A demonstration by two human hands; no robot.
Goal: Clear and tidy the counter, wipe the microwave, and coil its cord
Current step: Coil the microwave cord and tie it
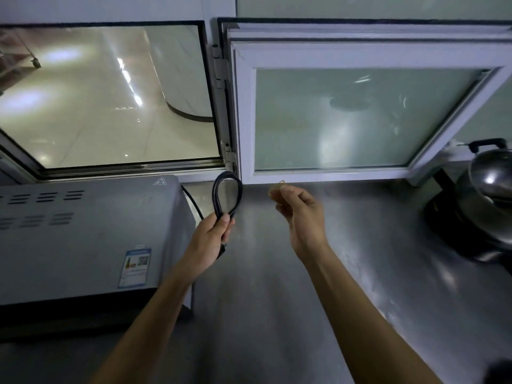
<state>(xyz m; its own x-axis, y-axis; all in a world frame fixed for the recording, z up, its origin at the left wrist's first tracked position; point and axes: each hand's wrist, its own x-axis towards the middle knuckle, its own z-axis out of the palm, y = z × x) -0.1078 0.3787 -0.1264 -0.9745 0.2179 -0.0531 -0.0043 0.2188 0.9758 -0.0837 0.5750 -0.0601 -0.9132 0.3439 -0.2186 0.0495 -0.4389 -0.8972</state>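
Currently the left hand (214, 231) grips a coiled black cord (227, 194) at the base of its loops, fingers wrapped round, loop standing up beside the microwave (83, 234). Right hand (297, 214) pinches a small yellowish loop, probably a rubber band (282, 184), fingers curled; blurred, hard to confirm. Risks, as judged: the loops may spring apart if the left grip slackens while the band goes on; the band may snap or slip off one-handed. One strand runs back to the microwave, so a tug could drag it on the steel surface (318, 286). Pot (490, 178) stands well apart, right.
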